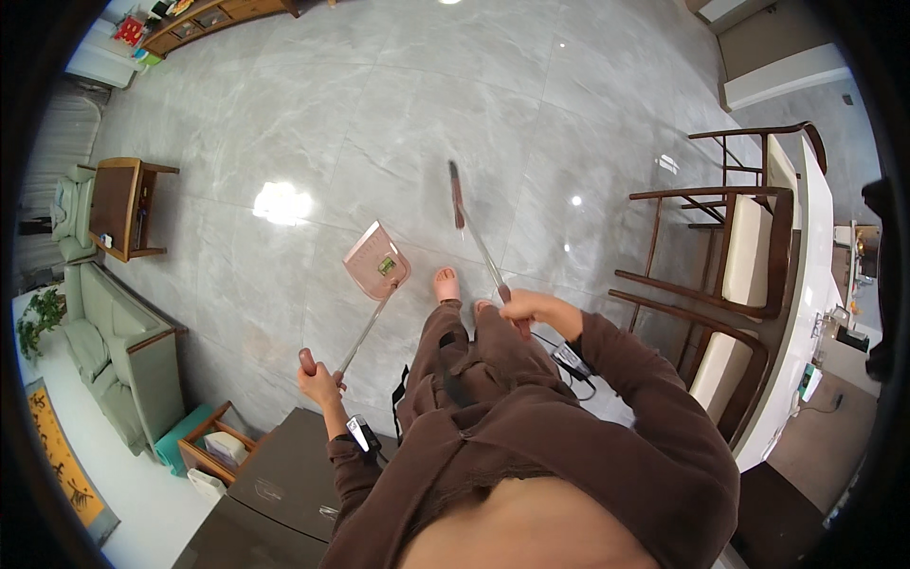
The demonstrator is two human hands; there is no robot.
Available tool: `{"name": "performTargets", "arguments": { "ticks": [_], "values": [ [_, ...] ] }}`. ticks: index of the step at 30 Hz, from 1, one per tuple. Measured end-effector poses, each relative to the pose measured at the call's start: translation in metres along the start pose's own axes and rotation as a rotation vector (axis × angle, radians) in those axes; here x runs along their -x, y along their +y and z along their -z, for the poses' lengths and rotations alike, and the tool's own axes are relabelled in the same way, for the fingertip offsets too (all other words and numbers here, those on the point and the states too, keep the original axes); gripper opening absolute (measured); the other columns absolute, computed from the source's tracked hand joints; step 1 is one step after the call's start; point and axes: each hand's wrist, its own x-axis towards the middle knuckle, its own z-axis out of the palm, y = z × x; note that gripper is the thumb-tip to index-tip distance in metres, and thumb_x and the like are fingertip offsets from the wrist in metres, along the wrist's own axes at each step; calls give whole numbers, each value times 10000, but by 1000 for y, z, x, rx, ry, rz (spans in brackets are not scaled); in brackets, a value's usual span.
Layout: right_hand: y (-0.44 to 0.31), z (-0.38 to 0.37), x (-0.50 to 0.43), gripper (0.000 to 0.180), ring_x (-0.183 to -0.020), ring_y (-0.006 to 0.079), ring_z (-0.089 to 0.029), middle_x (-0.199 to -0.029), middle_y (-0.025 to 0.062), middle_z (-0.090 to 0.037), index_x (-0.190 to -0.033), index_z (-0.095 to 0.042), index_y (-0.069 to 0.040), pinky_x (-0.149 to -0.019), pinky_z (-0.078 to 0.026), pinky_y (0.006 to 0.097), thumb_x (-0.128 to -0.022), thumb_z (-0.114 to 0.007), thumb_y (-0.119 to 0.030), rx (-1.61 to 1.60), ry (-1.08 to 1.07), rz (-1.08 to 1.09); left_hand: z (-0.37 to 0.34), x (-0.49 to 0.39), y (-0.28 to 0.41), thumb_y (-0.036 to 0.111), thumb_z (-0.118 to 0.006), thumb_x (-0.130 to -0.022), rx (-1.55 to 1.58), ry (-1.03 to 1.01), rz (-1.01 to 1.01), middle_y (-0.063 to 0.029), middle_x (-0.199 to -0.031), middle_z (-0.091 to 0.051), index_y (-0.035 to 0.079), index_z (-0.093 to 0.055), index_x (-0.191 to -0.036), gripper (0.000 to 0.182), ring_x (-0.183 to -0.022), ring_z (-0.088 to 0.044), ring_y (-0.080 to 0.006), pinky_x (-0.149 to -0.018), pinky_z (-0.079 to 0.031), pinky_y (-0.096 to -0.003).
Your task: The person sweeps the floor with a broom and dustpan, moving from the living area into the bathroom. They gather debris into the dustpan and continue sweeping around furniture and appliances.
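Note:
My left hand (321,386) grips the handle of a pink long-handled dustpan (368,262), whose pan bears a green label and is at the floor left of my feet. My right hand (525,310) is closed around the brown grip of a broom (480,245) with a pale pole. The broom's narrow head, with dark reddish bristles, is ahead of my feet, to the right of the dustpan and apart from it. Whether the bristles touch the floor I cannot tell. Pink slippers (447,286) are on my feet, between the two tools.
Grey marble-look tile floor (426,107) spreads ahead. Wooden chairs (746,220) with pale seats line a white counter (807,284) on the right. At the left are a green sofa (142,327) and a wooden table (114,199). A brown cabinet (284,469) stands close at lower left.

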Motion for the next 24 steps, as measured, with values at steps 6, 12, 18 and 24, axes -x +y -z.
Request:
{"name": "performTargets", "arguments": {
  "ticks": [6,12,18,24],
  "values": [
    [-21,-19,-22,207,-371,165,-466,-491,85,-505,-574,-522,4,-308,-319,280,-683,-564,-168,22,-122,-33,-4,-40,22,41,-444,-689,-38,21,-76,-105,-541,-447,-27,-402,-760,106,-310,-462,-213,-217,-331,-311],
    [-52,-43,-96,157,-395,139,-463,-487,46,-476,-596,-497,-34,-366,-383,250,-740,-515,-93,-233,-285,-155,-9,-45,48,46,-455,-681,-44,103,-59,-109,-537,-454,-20,-414,-771,119,-304,-450,-213,-225,-333,-315],
    [-50,10,-126,113,-465,85,-434,-567,13,-449,-858,-460,-68,-392,-361,209,-759,-476,-15,-560,-310,-196,-21,-31,65,57,-459,-681,-115,181,11,-97,-514,-458,-6,-439,-770,111,-304,-454,-206,-238,-322,-309],
    [-15,138,-81,213,-514,43,-372,-714,34,-486,-968,-473,-27,-416,-294,165,-759,-495,7,-927,-431,101,-44,-26,74,53,-461,-672,-122,223,-103,-92,-502,-440,-15,-423,-706,85,-305,-456,-208,-243,-333,-316]
  ]
}}
